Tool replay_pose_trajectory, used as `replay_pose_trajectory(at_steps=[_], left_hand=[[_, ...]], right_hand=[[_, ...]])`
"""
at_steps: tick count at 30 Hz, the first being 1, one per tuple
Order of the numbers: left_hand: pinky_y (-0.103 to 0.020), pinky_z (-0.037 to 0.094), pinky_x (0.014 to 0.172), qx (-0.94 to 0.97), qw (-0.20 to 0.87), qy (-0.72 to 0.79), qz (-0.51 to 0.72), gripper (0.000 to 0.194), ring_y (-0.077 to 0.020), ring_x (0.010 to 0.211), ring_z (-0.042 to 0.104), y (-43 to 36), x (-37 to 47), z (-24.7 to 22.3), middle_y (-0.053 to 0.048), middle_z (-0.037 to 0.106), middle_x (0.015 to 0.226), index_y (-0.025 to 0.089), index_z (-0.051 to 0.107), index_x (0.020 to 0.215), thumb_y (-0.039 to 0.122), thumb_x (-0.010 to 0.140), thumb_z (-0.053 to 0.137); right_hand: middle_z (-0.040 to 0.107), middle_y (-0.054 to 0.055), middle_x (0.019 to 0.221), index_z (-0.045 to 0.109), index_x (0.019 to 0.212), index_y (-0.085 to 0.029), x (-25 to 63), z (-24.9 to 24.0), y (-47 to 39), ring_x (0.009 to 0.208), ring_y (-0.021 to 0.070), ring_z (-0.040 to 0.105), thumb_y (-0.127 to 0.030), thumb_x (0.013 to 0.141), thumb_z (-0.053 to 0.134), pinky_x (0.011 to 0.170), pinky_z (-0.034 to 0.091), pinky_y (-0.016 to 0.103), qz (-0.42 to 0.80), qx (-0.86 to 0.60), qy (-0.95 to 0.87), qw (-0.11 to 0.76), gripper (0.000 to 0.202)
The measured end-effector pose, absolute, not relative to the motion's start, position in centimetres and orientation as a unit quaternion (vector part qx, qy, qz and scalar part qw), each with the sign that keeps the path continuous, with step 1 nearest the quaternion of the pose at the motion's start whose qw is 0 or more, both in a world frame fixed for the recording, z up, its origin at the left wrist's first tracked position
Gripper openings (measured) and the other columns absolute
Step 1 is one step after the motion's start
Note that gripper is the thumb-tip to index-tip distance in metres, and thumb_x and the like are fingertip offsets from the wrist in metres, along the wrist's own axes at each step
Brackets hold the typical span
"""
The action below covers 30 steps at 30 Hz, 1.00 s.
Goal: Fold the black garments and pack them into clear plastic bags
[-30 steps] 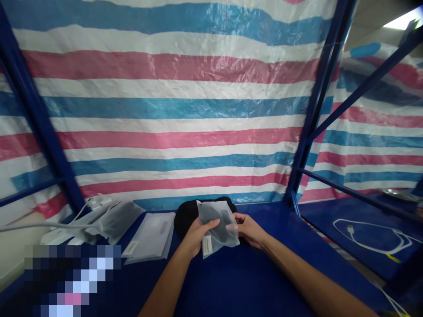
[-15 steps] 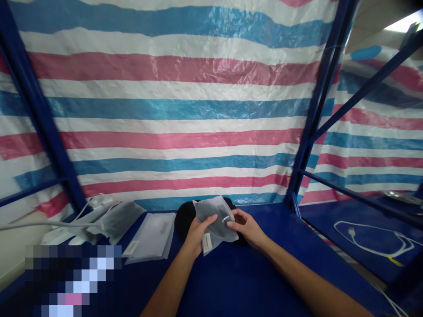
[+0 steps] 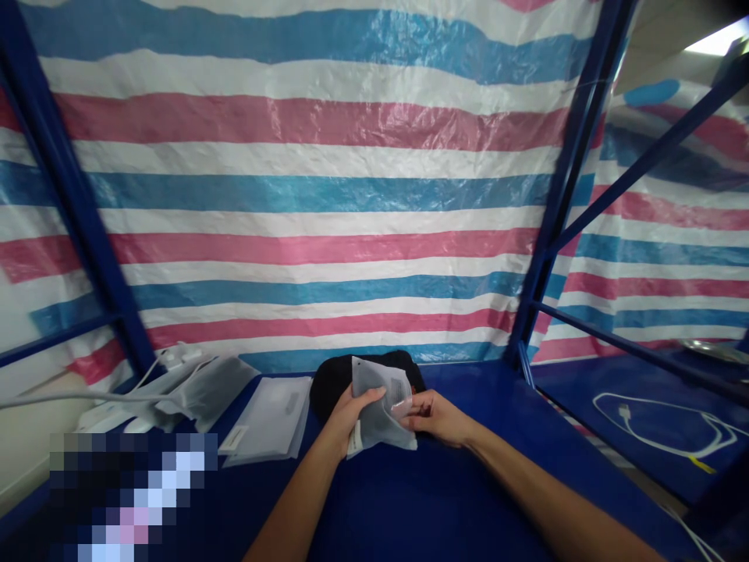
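A frosted plastic bag [image 3: 383, 433] with a pale label is held up over the blue surface. My left hand [image 3: 349, 414] is closed on its left side, thumb lying across the front. At the right edge, my right hand [image 3: 436, 417] has its fingertips pressed to the bag, which bulges open there; some of those fingers are partly hidden by the plastic. Directly behind the bag lies a soft black item [image 3: 331, 382], largely covered, its kind unclear.
More frosted bags [image 3: 266, 421] lie flat to the left, one labelled. Beyond them sit a crumpled frosted bag [image 3: 216, 386] and a white power strip [image 3: 126, 398] with a cord. A blue metal frame [image 3: 541, 273] and striped sheeting [image 3: 321, 250] enclose the surface. A white cable [image 3: 661, 445] lies right.
The bag has tilted and its right side has bent open. My right hand has shifted slightly down along the edge. The white mark on the bag's front no longer shows.
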<state>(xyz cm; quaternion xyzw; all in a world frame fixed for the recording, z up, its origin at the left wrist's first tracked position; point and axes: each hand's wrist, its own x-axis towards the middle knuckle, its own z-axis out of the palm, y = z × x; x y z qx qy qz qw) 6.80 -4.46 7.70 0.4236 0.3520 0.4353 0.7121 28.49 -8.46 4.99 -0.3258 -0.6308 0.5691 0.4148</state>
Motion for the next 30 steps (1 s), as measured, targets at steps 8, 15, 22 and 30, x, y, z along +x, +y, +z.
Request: replay_pose_trajectory(at_steps=[8, 15, 22, 30], left_hand=[[-0.037, 0.064, 0.085, 0.355, 0.711, 0.298, 0.528, 0.048, -0.0285, 0.092, 0.078, -3.5, 6.9, 7.8, -0.011, 0.082, 0.103, 0.014, 0.075, 0.112, 0.038, 0.074, 0.092], [-0.042, 0.056, 0.105, 0.424, 0.668, 0.243, 0.561, 0.066, -0.0333, 0.118, 0.072, -3.0, 5.9, 8.5, -0.012, 0.079, 0.121, 0.017, 0.072, 0.124, 0.033, 0.065, 0.099], [-0.054, 0.043, 0.118, 0.559, 0.340, 0.427, 0.624, 0.092, -0.0384, 0.139, 0.056, -1.8, 5.3, 7.3, -0.018, 0.060, 0.147, 0.021, 0.058, 0.145, 0.017, 0.061, 0.096], [-0.055, 0.015, 0.131, 0.829, 0.106, 0.264, 0.481, 0.064, -0.0364, 0.153, 0.039, -5.2, 7.1, 7.6, -0.009, 0.064, 0.148, 0.029, 0.068, 0.141, 0.005, 0.082, 0.064]], right_hand=[[0.073, 0.007, 0.127, 0.077, 0.113, -0.026, 28.5, 4.7, -7.0, 0.100, 0.0227, 0.068, -0.050, 0.071, 0.095, 0.085, 0.057, 0.036, 0.398, -0.396, -0.591, 0.579, 0.051], [0.074, 0.003, 0.074, 0.075, 0.094, -0.020, 28.9, 4.8, -6.8, 0.065, 0.0185, 0.064, -0.059, 0.077, 0.089, 0.063, 0.050, 0.032, 0.479, -0.374, -0.516, 0.604, 0.045], [0.077, 0.007, 0.094, 0.077, 0.096, -0.025, 29.5, 4.4, -6.3, 0.085, 0.0262, 0.070, -0.061, 0.083, 0.082, 0.084, 0.057, 0.044, 0.319, -0.416, -0.545, 0.654, 0.039], [0.075, 0.005, 0.097, 0.081, 0.098, -0.028, 28.4, 3.2, -7.0, 0.089, 0.0240, 0.071, -0.039, 0.096, 0.072, 0.080, 0.055, 0.037, 0.223, -0.429, -0.673, 0.559, 0.014]])
